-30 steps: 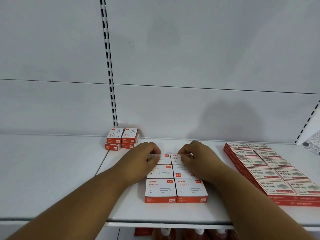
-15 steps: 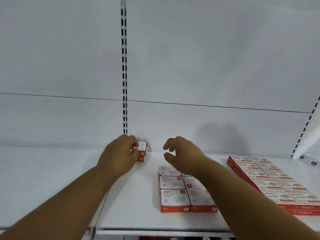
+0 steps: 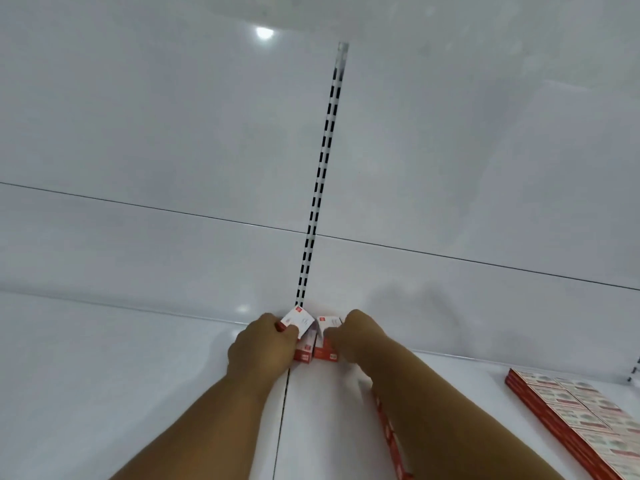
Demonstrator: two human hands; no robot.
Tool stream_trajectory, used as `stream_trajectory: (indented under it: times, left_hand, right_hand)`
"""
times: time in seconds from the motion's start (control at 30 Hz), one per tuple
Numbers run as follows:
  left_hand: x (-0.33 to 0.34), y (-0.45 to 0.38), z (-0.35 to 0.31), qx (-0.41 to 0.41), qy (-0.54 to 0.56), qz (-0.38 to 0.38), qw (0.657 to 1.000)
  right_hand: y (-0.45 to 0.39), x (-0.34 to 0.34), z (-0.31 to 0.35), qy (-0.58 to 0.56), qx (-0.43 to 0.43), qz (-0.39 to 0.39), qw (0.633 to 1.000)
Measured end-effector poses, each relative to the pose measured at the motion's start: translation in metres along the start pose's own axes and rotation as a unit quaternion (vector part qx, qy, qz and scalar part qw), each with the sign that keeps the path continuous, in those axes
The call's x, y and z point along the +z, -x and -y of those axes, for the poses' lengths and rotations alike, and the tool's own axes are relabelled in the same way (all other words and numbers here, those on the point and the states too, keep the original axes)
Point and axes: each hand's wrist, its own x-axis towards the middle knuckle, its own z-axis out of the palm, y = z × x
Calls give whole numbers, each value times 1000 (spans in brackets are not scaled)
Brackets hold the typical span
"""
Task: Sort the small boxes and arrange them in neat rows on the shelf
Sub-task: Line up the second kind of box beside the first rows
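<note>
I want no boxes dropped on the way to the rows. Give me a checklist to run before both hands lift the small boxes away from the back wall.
1. Left hand grips the tilted top box: ok.
2. Right hand grips the right box: ok, though its fingertips are partly hidden.
3. Lower boxes under them held as well: cannot tell.
4. Shelf in front of the hands free for a pull back: ok.
5. Right forearm clear of the red box row beneath it: cannot tell, the arm covers most of it.
6. Flat boxes at far right out of the way: ok.
</note>
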Motion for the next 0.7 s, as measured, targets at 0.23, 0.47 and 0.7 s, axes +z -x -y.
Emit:
stream_trajectory:
  times: [0.23, 0.47, 0.7]
  left_hand:
    - [-9, 13, -12, 47, 240, -25, 969]
    - [-5, 28, -21, 123, 279, 79, 949]
    - [14, 48, -30, 162, 225, 150, 949]
  right_hand:
    - [15, -23, -12, -434, 13, 51, 899]
    - [43, -59, -52, -519, -24, -5, 855]
    - [61, -88, -124, -310, -29, -86, 946]
